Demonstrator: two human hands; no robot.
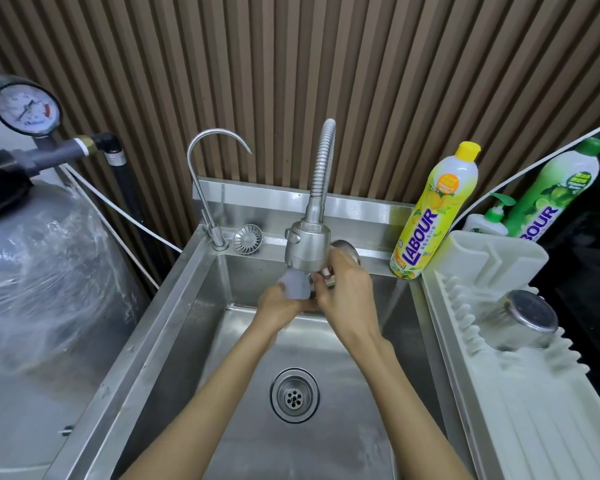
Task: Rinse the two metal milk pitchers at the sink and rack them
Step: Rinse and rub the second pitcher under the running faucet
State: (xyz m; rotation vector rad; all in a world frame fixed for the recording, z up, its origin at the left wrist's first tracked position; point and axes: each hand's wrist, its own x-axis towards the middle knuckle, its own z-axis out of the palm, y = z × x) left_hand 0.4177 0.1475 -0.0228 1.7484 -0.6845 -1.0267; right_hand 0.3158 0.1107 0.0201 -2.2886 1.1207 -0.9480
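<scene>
One pitcher (518, 318) sits inverted on the rack (499, 393), second not visible; hands close together under the spray head (307, 247), left hand (279, 303) in the stream, grip unclear, right hand (343, 292) curled on a half-hidden metal part (343, 249); I'd keep flow moderate, flush the inside, drain before racking.

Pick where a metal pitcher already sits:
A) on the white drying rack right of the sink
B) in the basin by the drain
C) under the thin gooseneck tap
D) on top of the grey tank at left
A: the metal pitcher rests base up and tilted on the ribs of the white drying rack, right of the sink.
</scene>
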